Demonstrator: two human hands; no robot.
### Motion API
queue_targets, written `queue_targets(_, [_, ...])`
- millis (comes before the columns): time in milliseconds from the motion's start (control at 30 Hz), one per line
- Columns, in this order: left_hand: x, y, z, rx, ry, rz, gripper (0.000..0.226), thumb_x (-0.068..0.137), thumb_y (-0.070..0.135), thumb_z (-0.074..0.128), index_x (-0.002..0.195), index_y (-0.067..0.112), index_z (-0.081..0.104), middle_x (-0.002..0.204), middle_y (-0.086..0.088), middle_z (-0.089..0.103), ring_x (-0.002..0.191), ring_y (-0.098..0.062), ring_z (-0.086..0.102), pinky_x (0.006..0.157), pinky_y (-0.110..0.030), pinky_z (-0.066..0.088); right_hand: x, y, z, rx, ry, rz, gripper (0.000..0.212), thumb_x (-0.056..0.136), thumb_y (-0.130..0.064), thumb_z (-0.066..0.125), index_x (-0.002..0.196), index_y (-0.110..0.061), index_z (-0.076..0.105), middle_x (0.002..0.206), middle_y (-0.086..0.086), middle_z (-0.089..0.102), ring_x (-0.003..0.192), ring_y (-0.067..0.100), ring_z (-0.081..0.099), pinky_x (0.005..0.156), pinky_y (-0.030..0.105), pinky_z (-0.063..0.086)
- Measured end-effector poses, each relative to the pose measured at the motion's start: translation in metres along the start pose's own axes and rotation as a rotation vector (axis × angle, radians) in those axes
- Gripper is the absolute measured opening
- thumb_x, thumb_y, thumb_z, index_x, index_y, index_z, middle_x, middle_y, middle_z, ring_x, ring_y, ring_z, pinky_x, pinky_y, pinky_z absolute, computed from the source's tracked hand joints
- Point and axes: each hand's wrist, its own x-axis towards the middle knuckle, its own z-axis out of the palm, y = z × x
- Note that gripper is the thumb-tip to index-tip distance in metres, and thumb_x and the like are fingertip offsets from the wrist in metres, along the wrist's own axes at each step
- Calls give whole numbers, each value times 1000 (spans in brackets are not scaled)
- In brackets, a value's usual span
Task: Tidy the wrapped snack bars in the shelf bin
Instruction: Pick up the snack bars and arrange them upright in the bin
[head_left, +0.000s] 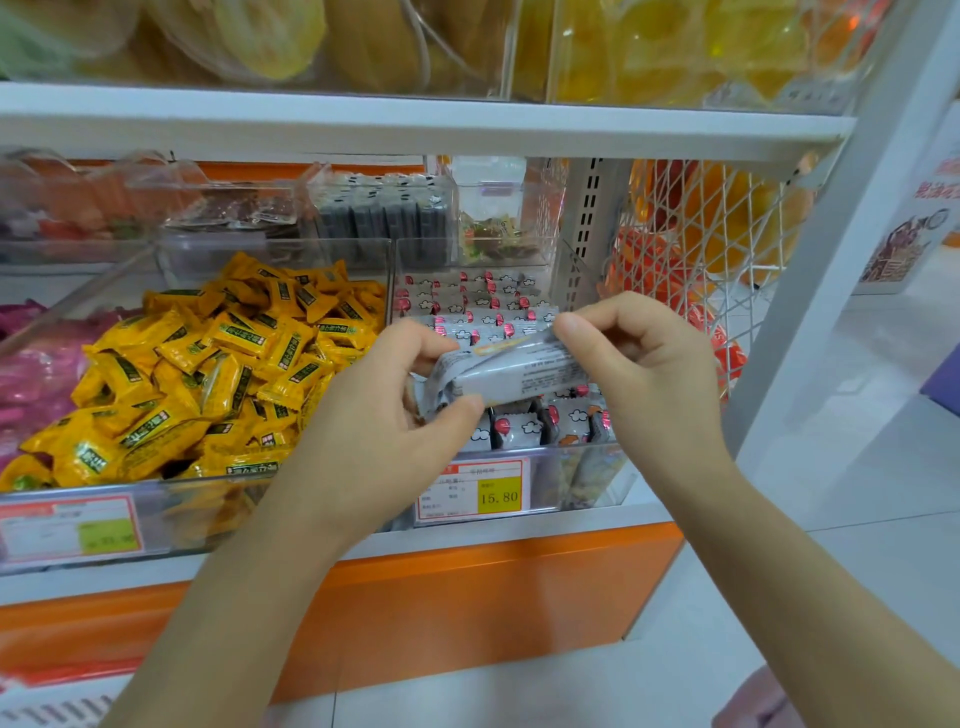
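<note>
Right now I see both hands sharing one grip on a single grey wrapped snack bar (511, 371). My left hand (387, 415) pinches its left end, with the thumb on the lower near edge and the fingers curled over the top. My right hand (644, 364) pinches the right end, its fingers curled round the wrapper. The bar lies almost level between them, its right end a little higher, and is held over the clear shelf bin (576, 483). I cannot tell whether it touches anything below.

Beneath and behind the grip, the other snack bars (483, 306) stand on edge in rows inside that bin, in grey wrappers with red marks and small clouds. Below the grip, on the bin's front wall, sits a price label (475, 488) with a yellow patch reading 15.80.

Left of my left hand, the neighbouring bin holds a loose heap of yellow wrapped sweets (223, 374). Further left again lie pink packets (31, 374).
</note>
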Motion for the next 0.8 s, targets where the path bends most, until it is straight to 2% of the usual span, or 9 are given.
queue_targets(100, [0, 1, 2, 50, 77, -7, 20, 80, 52, 55, 80, 32, 50, 79, 22, 61, 63, -1, 60, 49, -20, 48, -3, -2, 3, -22, -26, -2, 13, 85, -16, 65, 73, -19, 68, 73, -6, 65, 69, 4, 56, 64, 19, 44])
queue_targets(200, [0, 1, 0, 40, 143, -27, 22, 80, 47, 53, 73, 26, 53, 62, 6, 60, 50, -1, 57, 41, -12, 39, -5, -4, 5, -34, -45, -8, 12, 85, -16, 65, 74, -17, 68, 76, -2, 65, 73, 9, 58, 67, 24, 47])
queue_targets(300, [0, 0, -2, 68, 177, -24, 28, 83, 46, 52, 72, 20, 55, 54, -1, 60, 38, -2, 53, 42, -11, 39, -6, -5, 6, -12, -56, 3, 15, 85, -16, 66, 71, -21, 66, 74, -5, 64, 70, 5, 56, 66, 22, 46])
queue_targets(467, [1, 1, -2, 51, 183, -38, 29, 85, 43, 52, 74, 16, 57, 54, -3, 62, 36, -1, 52, 42, -10, 39, -5, -3, 7, 21, -44, 39, 14, 85, -17, 66, 71, -15, 67, 63, -12, 61, 60, -2, 51, 59, 12, 40])
queue_targets(567, [0, 0, 1, 42, 155, -26, 22, 84, 45, 51, 83, 24, 58, 64, 5, 61, 50, 0, 57, 47, -11, 42, -2, 0, 7, 47, -1, 105, 17, 85, -20, 67, 68, -17, 66, 61, -14, 60, 58, -2, 52, 58, 13, 42])
queue_targets(633, [-2, 2, 5, 93, 108, -5, 28, 81, 48, 52, 103, 32, 57, 87, 16, 62, 72, 2, 59, 60, -15, 47, 0, 3, 7, 84, 26, 188, 20, 86, -23, 66, 67, -15, 66, 67, -3, 63, 66, 12, 59, 66, 30, 51])
queue_targets(700, [-3, 1, 10, 196, 73, 45, 48, 81, 48, 54, 126, 33, 49, 108, 18, 59, 89, 0, 56, 77, -22, 47, 2, 7, 6, 136, 27, 274, 22, 88, -23, 63, 67, -15, 66, 75, 10, 65, 75, 29, 62, 71, 47, 56])
queue_targets(733, [-2, 1, 11, 246, 73, 66, 51, 82, 47, 53, 131, 31, 46, 114, 15, 58, 96, -2, 55, 82, -25, 47, 2, 8, 6, 172, 18, 311, 23, 90, -22, 61, 69, -15, 67, 76, 9, 66, 75, 29, 63, 69, 46, 57])
queue_targets(800, [0, 2, 11, 283, 100, 77, 51, 86, 48, 45, 133, 29, 46, 117, 12, 58, 97, -4, 55, 83, -30, 49, 3, 7, 5, 343, -34, 374, 22, 93, -20, 55, 82, -13, 72, 84, 7, 71, 76, 20, 67, 63, 30, 58])
